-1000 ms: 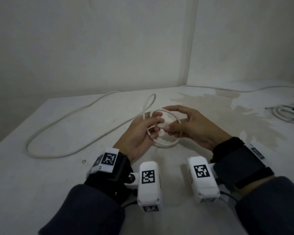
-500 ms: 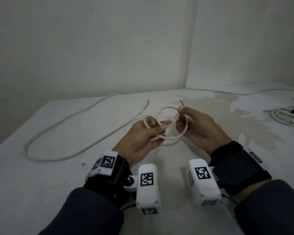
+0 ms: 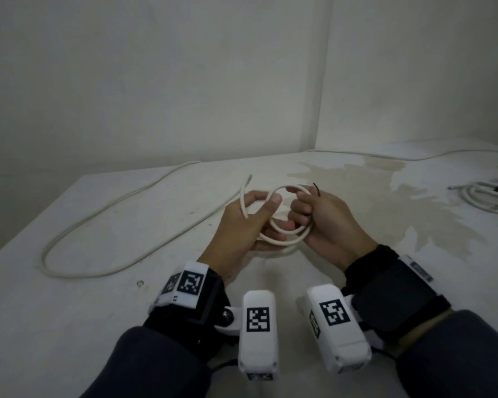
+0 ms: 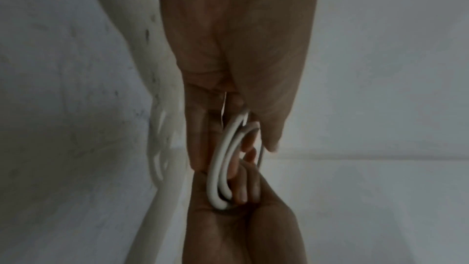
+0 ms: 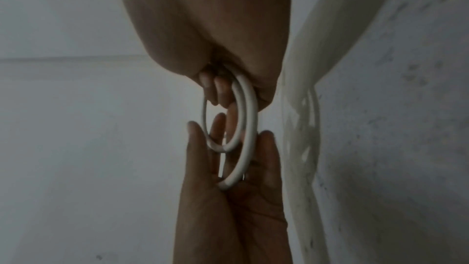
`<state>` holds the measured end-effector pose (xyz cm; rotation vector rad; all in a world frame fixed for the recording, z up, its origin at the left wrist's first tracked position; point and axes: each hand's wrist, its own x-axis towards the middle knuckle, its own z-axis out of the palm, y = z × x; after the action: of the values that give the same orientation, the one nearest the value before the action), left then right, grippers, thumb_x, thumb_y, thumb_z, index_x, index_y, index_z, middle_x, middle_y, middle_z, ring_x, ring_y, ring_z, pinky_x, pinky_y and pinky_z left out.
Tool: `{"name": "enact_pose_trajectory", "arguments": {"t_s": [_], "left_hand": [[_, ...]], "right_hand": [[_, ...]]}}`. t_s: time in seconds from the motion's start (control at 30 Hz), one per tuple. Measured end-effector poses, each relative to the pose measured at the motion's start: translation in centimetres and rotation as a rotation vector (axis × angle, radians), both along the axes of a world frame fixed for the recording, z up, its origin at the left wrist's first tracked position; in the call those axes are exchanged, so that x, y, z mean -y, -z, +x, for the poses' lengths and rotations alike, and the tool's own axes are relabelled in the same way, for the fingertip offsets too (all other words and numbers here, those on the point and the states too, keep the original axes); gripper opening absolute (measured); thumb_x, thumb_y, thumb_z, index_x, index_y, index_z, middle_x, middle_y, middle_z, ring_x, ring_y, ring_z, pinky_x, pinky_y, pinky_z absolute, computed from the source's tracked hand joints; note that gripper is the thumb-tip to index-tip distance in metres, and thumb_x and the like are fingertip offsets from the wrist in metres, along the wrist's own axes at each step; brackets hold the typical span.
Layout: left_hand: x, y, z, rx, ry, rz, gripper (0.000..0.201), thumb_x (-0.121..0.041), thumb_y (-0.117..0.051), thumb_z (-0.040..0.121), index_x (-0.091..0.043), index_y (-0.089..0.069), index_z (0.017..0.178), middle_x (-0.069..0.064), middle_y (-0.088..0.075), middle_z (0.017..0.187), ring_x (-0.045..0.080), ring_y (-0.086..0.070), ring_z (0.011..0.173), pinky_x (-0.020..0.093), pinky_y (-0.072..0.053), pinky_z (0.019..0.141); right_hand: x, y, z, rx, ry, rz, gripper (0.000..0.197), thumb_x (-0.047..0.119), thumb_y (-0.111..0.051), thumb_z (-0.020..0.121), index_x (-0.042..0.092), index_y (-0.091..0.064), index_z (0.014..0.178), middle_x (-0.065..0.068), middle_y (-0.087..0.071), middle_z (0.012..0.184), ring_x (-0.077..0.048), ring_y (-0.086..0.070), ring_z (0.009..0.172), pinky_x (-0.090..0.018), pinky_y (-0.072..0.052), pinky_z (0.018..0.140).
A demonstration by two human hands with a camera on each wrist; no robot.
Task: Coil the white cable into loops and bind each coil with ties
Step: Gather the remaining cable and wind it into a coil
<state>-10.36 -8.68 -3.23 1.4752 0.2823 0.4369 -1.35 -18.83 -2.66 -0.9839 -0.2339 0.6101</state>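
Note:
A small coil [image 3: 285, 239] of white cable is held between both hands above the table. My left hand [image 3: 250, 222] grips the coil's left side, thumb over the loops [image 4: 223, 160]. My right hand [image 3: 314, 216] is curled round the right side of the loops [image 5: 247, 111], and a thin black tie [image 3: 316, 188] sticks up from its fingers. The rest of the white cable [image 3: 104, 222] trails left over the table in a long bend.
The white table [image 3: 69, 326] has a brownish stain [image 3: 385, 196] at the right. Another bundle of white cable [image 3: 489, 196] lies at the far right edge. A thin cable [image 3: 414, 158] runs along the back wall. Walls meet in a corner behind.
Both hands have drawn closer together on the coil, and the right hand's fingers have curled round its right side. The loops now lie tighter together.

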Motion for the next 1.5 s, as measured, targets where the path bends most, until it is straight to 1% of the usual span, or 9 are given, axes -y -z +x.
{"name": "enact_pose_trajectory", "arguments": {"t_s": [0.13,0.27,0.47,0.63,0.73,0.87,1.17,1.33,1.5], "left_hand": [[-0.3,0.2,0.3,-0.034,-0.143,0.321,0.038,-0.026,-0.056,0.095,-0.008,-0.061,0.063,-0.002,-0.058,0.047,0.008,-0.053,0.040,0.020,-0.046,0.043],[-0.8,0.4,0.5,-0.015,-0.250,0.214,0.040,-0.024,-0.053,0.097,-0.008,-0.054,0.060,0.002,-0.050,0.048,0.004,-0.049,0.035,0.017,-0.043,0.038],[-1.6,0.7,0.5,0.069,-0.360,0.130,0.038,-0.023,-0.053,0.097,-0.006,-0.054,0.063,0.006,-0.054,0.052,0.006,-0.054,0.039,0.019,-0.047,0.041],[-0.9,0.7,0.5,0.032,-0.199,0.046,0.031,-0.028,-0.056,0.095,-0.007,-0.058,0.071,0.003,-0.058,0.056,0.007,-0.058,0.045,0.020,-0.051,0.047],[-0.8,0.5,0.5,0.119,-0.313,0.070,0.027,-0.033,-0.060,0.091,-0.006,-0.058,0.089,0.005,-0.061,0.058,0.010,-0.060,0.047,0.026,-0.054,0.047],[-1.4,0.6,0.5,0.198,-0.514,0.213,0.017,-0.030,-0.062,0.092,-0.014,-0.063,0.087,0.011,-0.063,0.056,0.020,-0.059,0.052,0.047,-0.058,0.056],[-0.3,-0.5,0.4,0.173,-0.058,-0.228,0.026,-0.024,-0.050,0.098,-0.004,-0.067,0.096,0.006,-0.070,0.073,0.009,-0.055,0.050,0.019,-0.051,0.054],[-0.1,-0.7,0.6,0.175,-0.026,-0.199,0.018,-0.009,-0.050,0.097,-0.002,-0.066,0.096,0.000,-0.061,0.061,0.004,-0.033,0.041,0.014,-0.029,0.040],[-0.8,-1.0,0.6,0.152,-0.084,-0.235,0.017,-0.007,-0.049,0.096,-0.001,-0.065,0.101,-0.001,-0.049,0.063,0.002,-0.029,0.038,0.013,-0.024,0.036]], "right_hand": [[0.2,-0.5,-0.4,0.062,-0.093,-0.102,0.018,0.000,-0.039,0.095,0.013,-0.048,0.087,0.006,-0.024,0.048,-0.008,-0.021,0.037,-0.021,-0.021,0.044],[0.8,-0.9,-0.3,-0.196,-0.213,0.143,0.022,0.003,-0.044,0.072,0.015,-0.036,0.088,-0.001,-0.031,0.059,-0.014,-0.032,0.047,-0.026,-0.031,0.052],[-0.2,-0.1,-0.8,-0.135,-0.189,0.005,0.020,0.014,-0.041,0.100,0.004,-0.059,0.097,-0.003,-0.064,0.061,-0.015,-0.067,0.058,-0.026,-0.058,0.059],[-0.4,0.0,-0.7,-0.237,-0.094,0.156,0.029,0.017,-0.032,0.104,0.002,-0.054,0.092,0.004,-0.028,0.045,-0.007,-0.029,0.035,-0.019,-0.042,0.040],[-0.5,-0.1,-0.7,-0.127,-0.028,0.084,0.026,0.015,-0.032,0.104,0.013,-0.045,0.082,0.007,-0.020,0.044,-0.006,-0.019,0.034,-0.018,-0.027,0.033],[-0.6,-0.6,-1.3,0.067,-0.010,-0.010,0.030,0.017,-0.035,0.104,0.021,-0.031,0.075,0.010,-0.022,0.045,-0.005,-0.018,0.037,-0.017,-0.022,0.033],[0.7,-1.5,-0.9,0.236,-0.029,-0.233,0.022,0.015,-0.037,0.094,0.014,-0.042,0.072,0.006,-0.028,0.045,-0.009,-0.019,0.039,-0.018,-0.019,0.038],[0.8,-1.1,-0.7,0.461,-0.019,-0.264,0.026,0.010,-0.037,0.100,0.010,-0.057,0.082,0.003,-0.037,0.054,-0.008,-0.028,0.044,-0.021,-0.026,0.042],[0.5,-0.7,-1.0,0.623,0.000,-0.229,0.023,0.012,-0.046,0.101,0.007,-0.068,0.103,-0.001,-0.054,0.063,-0.008,-0.041,0.048,-0.023,-0.038,0.051]]}}
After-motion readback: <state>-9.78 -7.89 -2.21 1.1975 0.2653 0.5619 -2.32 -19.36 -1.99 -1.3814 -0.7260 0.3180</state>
